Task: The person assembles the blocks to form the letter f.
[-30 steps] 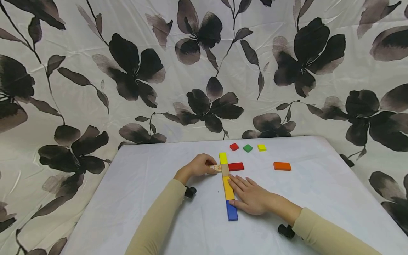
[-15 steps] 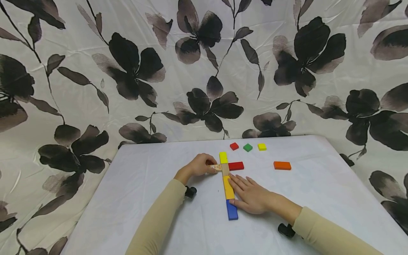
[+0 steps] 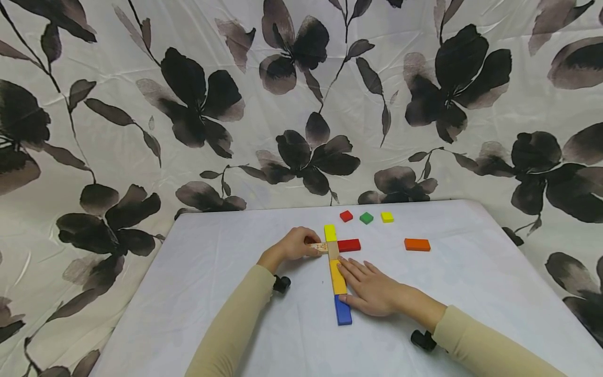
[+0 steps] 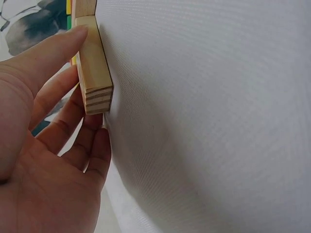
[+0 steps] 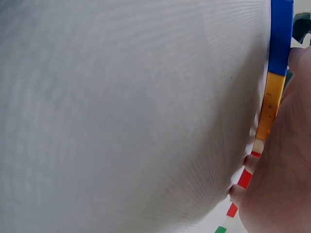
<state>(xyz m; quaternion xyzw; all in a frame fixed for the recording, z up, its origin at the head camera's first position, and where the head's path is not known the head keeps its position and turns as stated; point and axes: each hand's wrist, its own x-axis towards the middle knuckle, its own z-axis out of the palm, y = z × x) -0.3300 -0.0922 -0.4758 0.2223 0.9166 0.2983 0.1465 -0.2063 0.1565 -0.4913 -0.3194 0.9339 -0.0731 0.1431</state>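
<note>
One wooden block (image 4: 95, 58) lies toward the far edge of the table (image 3: 471, 262), its end against the middle block (image 3: 333, 251). The left hand (image 3: 293, 245) pinches it; the right hand (image 3: 371, 288), fingers straight, touches the long yellow block (image 3: 337, 279), maybe so nothing slips.

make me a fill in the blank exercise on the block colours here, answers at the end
1. The left hand grips a wooden block; across the column lies a long block coloured ____.
2. The near end block of the column is coloured ____.
3. Toward the far edge of the table, a small red block and small yellow block flank a middle block coloured ____.
4. The lone block farthest right is coloured ____.

Missing words: red; blue; green; orange
</note>
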